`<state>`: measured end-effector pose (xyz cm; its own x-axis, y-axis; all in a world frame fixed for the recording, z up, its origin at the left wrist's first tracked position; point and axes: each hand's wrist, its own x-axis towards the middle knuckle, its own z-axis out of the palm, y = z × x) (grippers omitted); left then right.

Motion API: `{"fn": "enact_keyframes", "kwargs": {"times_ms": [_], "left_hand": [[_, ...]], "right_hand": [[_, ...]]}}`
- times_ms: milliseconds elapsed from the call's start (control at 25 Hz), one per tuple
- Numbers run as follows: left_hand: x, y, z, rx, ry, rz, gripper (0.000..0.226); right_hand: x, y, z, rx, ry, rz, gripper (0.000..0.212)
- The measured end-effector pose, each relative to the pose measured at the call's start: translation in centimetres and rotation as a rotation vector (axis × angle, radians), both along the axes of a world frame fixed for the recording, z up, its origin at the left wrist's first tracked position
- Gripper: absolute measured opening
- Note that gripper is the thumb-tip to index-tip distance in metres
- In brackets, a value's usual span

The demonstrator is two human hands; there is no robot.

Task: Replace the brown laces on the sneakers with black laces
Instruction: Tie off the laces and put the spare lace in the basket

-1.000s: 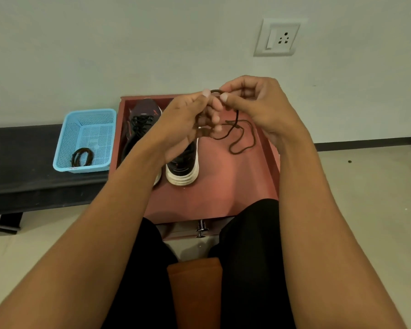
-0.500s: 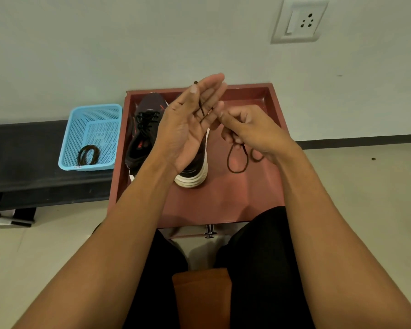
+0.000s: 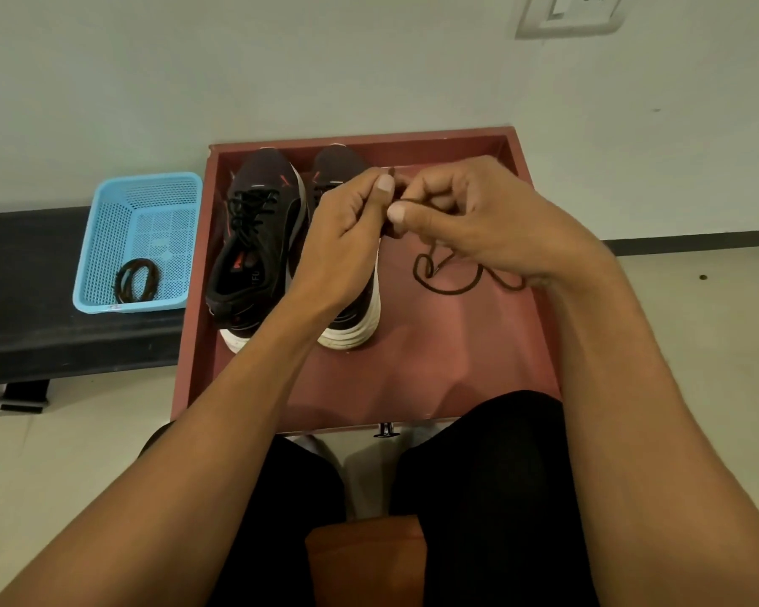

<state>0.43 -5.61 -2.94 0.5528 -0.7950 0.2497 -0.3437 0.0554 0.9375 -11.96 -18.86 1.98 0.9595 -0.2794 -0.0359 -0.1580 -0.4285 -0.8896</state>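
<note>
- Over the middle of the red tray (image 3: 434, 365), both hands are drawn in close together. The left hand (image 3: 347, 230) and the right hand (image 3: 478, 216) each pinch a brown lace (image 3: 434, 290) between thumb and fingers, while its free tail lies looped on the tray floor toward the right edge.
- A coiled lace (image 3: 123, 280) already lies in the blue basket (image 3: 106, 238) on the black surface (image 3: 27, 278), just beside the tray's left edge. I'd guess this one is meant to be wound up and put with it.
- The slack tail looks like the weak spot. Its tip seems to lie inside its own loop, so a sharp pull from above could draw it into a knot.
- If either pinch slackens, whatever is gathered between the fingers could spring apart and drop back onto the tray.
- The left hand hangs directly above the right sneaker (image 3: 336, 162), which stands against the left sneaker (image 3: 255, 256) in the tray's left half. A dipping wrist could knock the pair askew.
- Reaching the basket means passing over both shoes. A trailing end might catch the black laces (image 3: 250, 212) on the left sneaker and tug them loose.
- Whether the right sneaker is laced I cannot tell, since the hand hides its eyelets.
- Both colours are dark in this light, so picking up the wrong lace later would be an easy mistake.
</note>
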Motion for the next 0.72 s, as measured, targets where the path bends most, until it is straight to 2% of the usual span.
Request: {"fn": "enact_keyframes", "kwargs": {"times_ms": [200, 320, 440, 560, 720], "left_hand": [[-1.0, 0.5, 1.1, -0.005, 0.106, -0.155, 0.039], [-1.1, 0.5, 1.5, -0.047, 0.228, -0.234, 0.039], [-1.5, 0.4, 1.9, -0.090, 0.333, -0.305, 0.037], [-1.7, 0.6, 3.0, -0.226, 0.465, -0.317, 0.036], [-0.7, 0.8, 4.3, -0.417, 0.596, -0.244, 0.037]], "right_hand": [[-0.3, -0.9, 0.1, 0.068, -0.277, -0.194, 0.028], [0.4, -0.6, -0.4, 0.032, -0.341, -0.278, 0.023], [0.7, -0.7, -0.9, 0.069, -0.339, -0.332, 0.021], [1.0, -0.4, -1.5, 0.179, -0.311, -0.280, 0.025], [1.7, 1.1, -1.8, 0.080, -0.155, -0.143, 0.022]]}}
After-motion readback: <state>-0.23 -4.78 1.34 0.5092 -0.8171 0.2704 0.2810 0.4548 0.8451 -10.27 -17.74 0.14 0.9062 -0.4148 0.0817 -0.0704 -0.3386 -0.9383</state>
